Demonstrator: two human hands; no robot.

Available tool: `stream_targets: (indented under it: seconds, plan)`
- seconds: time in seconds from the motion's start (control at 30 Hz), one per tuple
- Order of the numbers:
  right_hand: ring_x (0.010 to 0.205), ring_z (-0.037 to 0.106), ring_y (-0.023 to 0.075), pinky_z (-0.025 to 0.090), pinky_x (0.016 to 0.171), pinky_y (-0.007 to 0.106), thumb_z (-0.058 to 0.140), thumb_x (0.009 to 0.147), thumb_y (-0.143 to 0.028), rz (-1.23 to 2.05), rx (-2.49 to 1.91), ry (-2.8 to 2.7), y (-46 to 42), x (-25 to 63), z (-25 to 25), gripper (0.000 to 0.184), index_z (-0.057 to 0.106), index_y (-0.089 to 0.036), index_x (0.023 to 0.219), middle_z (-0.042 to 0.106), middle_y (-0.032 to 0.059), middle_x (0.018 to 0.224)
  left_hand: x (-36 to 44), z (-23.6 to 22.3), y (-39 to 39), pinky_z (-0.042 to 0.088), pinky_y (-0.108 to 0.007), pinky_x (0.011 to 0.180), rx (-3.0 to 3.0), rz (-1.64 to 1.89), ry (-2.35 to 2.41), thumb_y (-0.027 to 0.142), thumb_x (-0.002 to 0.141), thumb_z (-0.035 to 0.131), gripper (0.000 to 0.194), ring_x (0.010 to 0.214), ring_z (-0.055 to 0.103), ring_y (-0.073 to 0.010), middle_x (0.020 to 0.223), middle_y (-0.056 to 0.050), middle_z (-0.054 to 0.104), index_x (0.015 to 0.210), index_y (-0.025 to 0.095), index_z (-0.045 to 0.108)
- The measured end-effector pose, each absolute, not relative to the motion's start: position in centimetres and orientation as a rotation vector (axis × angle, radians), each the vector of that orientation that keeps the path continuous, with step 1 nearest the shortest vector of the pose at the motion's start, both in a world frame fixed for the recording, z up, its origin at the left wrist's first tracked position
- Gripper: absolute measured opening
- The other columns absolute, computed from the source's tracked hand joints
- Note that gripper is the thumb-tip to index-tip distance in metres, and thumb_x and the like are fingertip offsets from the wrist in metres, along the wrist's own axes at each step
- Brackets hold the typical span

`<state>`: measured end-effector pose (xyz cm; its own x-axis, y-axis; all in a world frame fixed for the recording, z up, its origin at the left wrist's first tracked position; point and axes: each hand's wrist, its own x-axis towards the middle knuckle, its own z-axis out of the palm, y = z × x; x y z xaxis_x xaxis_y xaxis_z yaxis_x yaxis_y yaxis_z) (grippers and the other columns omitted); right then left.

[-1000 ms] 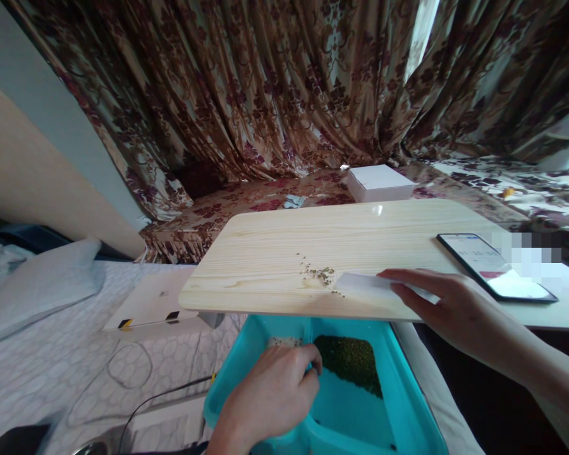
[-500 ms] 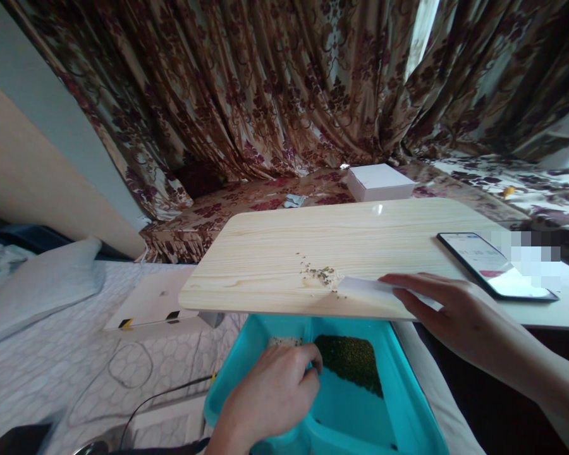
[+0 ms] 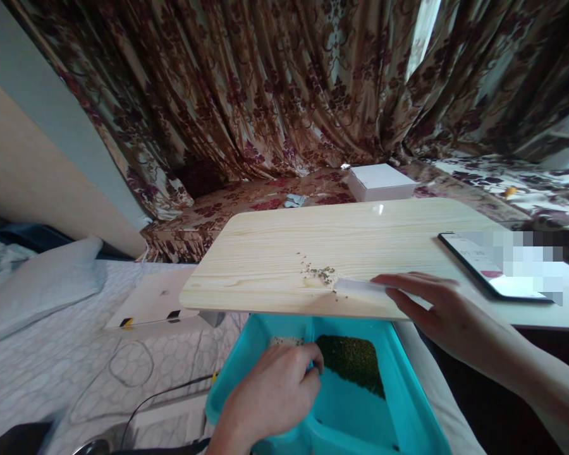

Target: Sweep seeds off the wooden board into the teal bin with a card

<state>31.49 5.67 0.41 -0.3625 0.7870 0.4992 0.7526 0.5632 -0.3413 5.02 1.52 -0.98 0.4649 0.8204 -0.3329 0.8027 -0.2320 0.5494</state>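
Over the wooden board [image 3: 265, 243], right fingers [image 3: 409, 284] pinch a white card [image 3: 359, 288]; left fingers [image 3: 314, 355] curl, their grip unclear.

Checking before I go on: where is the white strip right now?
The white strip is right of centre in the head view, gripped in the right hand, with its left end beside the scattered grains on the wooden board.

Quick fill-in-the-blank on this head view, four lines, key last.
1. The ____ hand holds the thin white card.
2. Scattered beans on the wooden tabletop lie to the card's ____.
3. The device on the tabletop is a ____.
4. In the turquoise tray, the bean pile right of the left hand is ____ in color.
Missing words: right; left; smartphone; green.
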Motion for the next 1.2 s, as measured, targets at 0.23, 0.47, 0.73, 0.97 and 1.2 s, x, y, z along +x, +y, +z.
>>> stream_targets:
  seconds: [0.23, 0.47, 0.73, 0.97, 1.2]
  plan:
    - [0.078, 0.074, 0.0212, 0.059, 0.067, 0.032, 0.047, 0.094, -0.025, 0.096, -1.181, -2.205, 5.1, 31.7, 0.6, 0.03, 0.075, -0.022, 0.106, 0.078, 0.0069, 0.093, 4.9, -1.2, 1.5, 0.041, -0.034, 0.089, 2.025, 0.042, 1.339, 0.022, 0.087, 0.039, 0.03, 0.101, 0.061, -0.0232, 0.101, -0.003, 0.07, 0.099, 0.024, 0.067]
    - [0.073, 0.075, 0.0229, 0.06, 0.061, 0.031, 0.047, 0.093, -0.029, 0.041, -1.25, -2.152, 4.2, 32.8, 0.9, 0.032, 0.077, -0.022, 0.102, 0.079, 0.0075, 0.09, 4.8, -1.4, 1.6, 0.039, -0.032, 0.091, 2.019, 0.065, 1.342, 0.021, 0.088, 0.04, 0.029, 0.103, 0.06, -0.022, 0.103, -0.002, 0.069, 0.099, 0.024, 0.067]
    - [0.075, 0.075, 0.0218, 0.06, 0.062, 0.03, 0.048, 0.094, -0.032, 0.134, -1.26, -2.153, 3.9, 32.6, 0.1, 0.03, 0.075, -0.023, 0.105, 0.079, 0.0061, 0.093, 4.8, -1.4, 1.6, 0.04, -0.032, 0.092, 2.017, 0.08, 1.333, 0.022, 0.088, 0.04, 0.03, 0.104, 0.06, -0.0221, 0.104, -0.003, 0.07, 0.1, 0.024, 0.067]
    - [0.078, 0.075, 0.0246, 0.061, 0.066, 0.035, 0.047, 0.093, -0.031, 0.095, -1.312, -2.126, 5.1, 32.4, -0.7, 0.033, 0.076, -0.021, 0.106, 0.079, 0.0083, 0.095, 4.7, -1.3, 1.5, 0.04, -0.033, 0.093, 2.012, 0.084, 1.33, 0.021, 0.087, 0.04, 0.03, 0.104, 0.06, -0.022, 0.104, -0.003, 0.07, 0.1, 0.023, 0.067]
    - [0.075, 0.075, 0.0238, 0.061, 0.065, 0.035, 0.046, 0.093, -0.031, 0.128, -1.263, -2.157, 5.0, 32.1, -0.4, 0.033, 0.076, -0.022, 0.105, 0.079, 0.0084, 0.093, 4.4, -1.5, 1.6, 0.04, -0.034, 0.093, 2.01, 0.069, 1.333, 0.022, 0.087, 0.04, 0.029, 0.104, 0.06, -0.0223, 0.104, -0.002, 0.07, 0.1, 0.024, 0.066]
